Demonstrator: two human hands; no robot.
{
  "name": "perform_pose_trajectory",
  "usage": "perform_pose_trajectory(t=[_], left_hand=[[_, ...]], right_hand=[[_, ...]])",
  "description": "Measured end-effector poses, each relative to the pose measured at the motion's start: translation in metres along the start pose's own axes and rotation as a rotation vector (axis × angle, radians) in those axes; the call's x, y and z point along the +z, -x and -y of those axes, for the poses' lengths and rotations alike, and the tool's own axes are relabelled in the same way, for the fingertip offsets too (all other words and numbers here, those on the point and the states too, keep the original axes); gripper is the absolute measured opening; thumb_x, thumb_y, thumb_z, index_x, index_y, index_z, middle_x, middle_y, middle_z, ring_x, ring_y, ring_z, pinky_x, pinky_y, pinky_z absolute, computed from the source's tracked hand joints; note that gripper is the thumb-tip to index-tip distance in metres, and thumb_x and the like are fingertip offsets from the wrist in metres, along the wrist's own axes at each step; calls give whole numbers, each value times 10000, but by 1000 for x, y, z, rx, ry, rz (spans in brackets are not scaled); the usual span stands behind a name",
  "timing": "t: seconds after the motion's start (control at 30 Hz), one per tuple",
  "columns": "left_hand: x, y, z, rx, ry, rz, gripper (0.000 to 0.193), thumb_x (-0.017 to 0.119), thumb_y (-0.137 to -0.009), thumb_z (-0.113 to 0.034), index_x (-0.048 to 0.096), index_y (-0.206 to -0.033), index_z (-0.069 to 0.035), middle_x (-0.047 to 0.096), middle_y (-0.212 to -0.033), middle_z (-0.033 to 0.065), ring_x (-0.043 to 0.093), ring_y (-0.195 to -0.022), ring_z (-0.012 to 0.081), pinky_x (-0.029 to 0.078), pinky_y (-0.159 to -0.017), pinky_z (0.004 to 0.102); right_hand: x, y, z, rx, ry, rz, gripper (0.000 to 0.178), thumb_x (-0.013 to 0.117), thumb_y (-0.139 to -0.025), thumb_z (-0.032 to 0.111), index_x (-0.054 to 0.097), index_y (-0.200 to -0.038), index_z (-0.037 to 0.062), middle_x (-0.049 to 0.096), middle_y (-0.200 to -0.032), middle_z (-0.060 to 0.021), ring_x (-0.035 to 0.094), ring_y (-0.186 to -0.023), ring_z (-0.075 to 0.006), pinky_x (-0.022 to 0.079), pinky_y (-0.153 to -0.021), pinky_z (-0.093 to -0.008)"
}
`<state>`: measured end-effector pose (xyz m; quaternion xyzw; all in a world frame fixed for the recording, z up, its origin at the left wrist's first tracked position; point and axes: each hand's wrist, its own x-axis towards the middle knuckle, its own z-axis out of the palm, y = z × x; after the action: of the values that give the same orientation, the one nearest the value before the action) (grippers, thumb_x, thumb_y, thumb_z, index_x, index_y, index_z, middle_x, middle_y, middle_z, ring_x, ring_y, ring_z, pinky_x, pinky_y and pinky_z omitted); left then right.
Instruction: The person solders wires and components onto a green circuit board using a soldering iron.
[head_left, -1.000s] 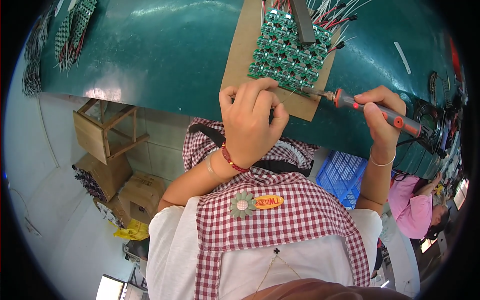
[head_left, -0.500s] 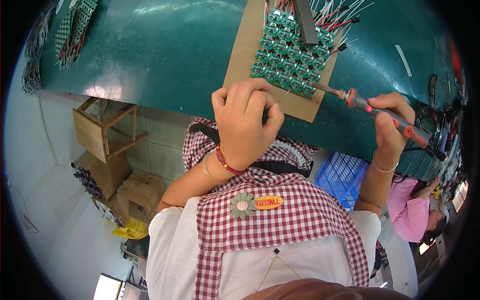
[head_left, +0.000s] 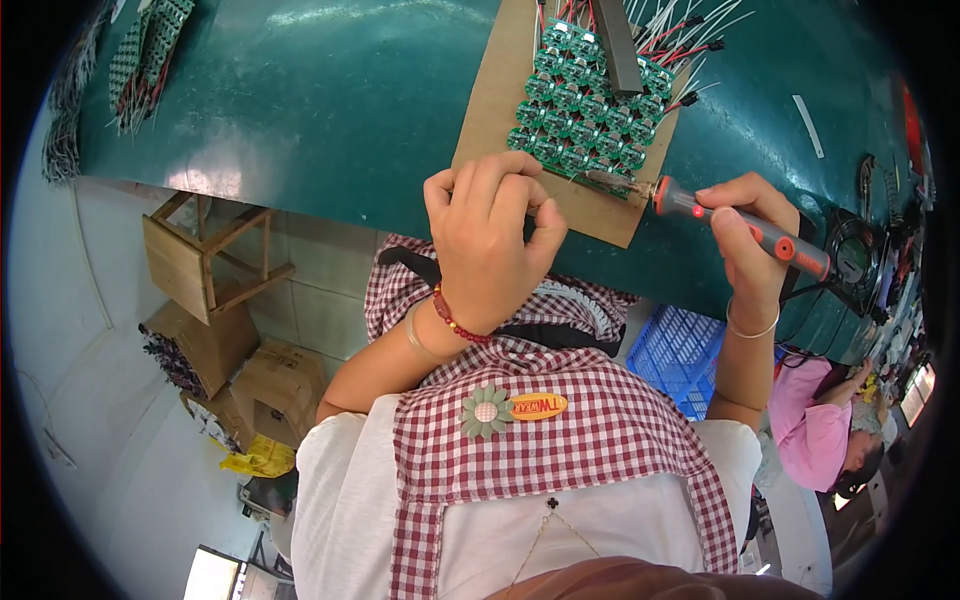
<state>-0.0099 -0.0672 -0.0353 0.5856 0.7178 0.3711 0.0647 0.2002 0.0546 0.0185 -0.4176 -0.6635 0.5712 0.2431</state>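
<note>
Has brought the soldering iron (head_left: 690,203) leftward over the last half second, from the near right corner of the green circuit board panel (head_left: 578,115) to farther left along its near edge. Has moved the right hand (head_left: 752,240) left with it, and now tilts the iron a little less steeply. Keeps the left hand (head_left: 490,225) in nearly the same place, just left of the iron's tip.

Points the tip left and slightly away from the body, with the long axis slanting from the near right, at the handle's butt, to the far left. Carries the metal shaft over the brown cardboard sheet (head_left: 490,110), with most of the handle out past its right edge. Cannot tell contact between tip and panel.

Pinches the handle between thumb and fingers in the right grip. Curls the left fingers toward the thumb; cannot tell, behind the knuckles, whether pressed together or pinching anything.

Has the panel lying on the cardboard atop the green bench (head_left: 330,110), under a dark grey bar (head_left: 618,55) aimed toward the body.
</note>
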Motion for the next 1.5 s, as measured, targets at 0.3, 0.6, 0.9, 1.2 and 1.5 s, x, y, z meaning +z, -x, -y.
perform_pose_trajectory(t=[0.3, 0.6, 0.9, 1.2, 1.5], left_hand=[[4, -1, 1, -6, 19, -10, 151, 657, -651, -33, 540, -722, -96, 624, -900, -1, 572, -765, 168, 357, -767, 335], [0, -2, 0, -1, 6, -12, 148, 670, -652, -36, 550, -712, -99, 621, -893, -7, 570, -768, 163, 352, -766, 329], [-8, -3, 5, -13, -16, -20, 144, 669, -659, -33, 554, -721, -93, 622, -879, -4, 571, -766, 155, 350, -772, 331], [-5, -4, 12, -28, -36, -41, 140, 673, -665, -42, 555, -724, -91, 620, -879, -5, 570, -760, 157, 345, -779, 331], [-5, -6, 12, -32, -24, -28, 148, 679, -664, -48, 554, -726, -100, 610, -903, -3, 564, -793, 173, 341, -779, 335]], right_hand=[[-2, -1, 1, -49, 33, 18, 149, 633, -759, 106, 672, -833, -18, 665, -759, -85, 563, -623, -90, 401, -565, -212], [-2, -1, 5, -74, 31, -54, 168, 623, -756, 131, 674, -817, -17, 662, -752, -78, 557, -611, -92, 399, -562, -214], [3, -1, 3, -30, -6, -24, 163, 629, -770, 125, 673, -837, -18, 657, -780, -78, 556, -653, -89, 401, -596, -214], [15, -11, 4, -6, -14, 24, 153, 629, -780, 108, 667, -848, -24, 652, -775, -72, 538, -646, -79, 400, -595, -215], [13, -11, 6, 14, 46, 9, 171, 619, -773, 126, 662, -831, -28, 652, -757, -72, 535, -631, -82, 392, -583, -212]])
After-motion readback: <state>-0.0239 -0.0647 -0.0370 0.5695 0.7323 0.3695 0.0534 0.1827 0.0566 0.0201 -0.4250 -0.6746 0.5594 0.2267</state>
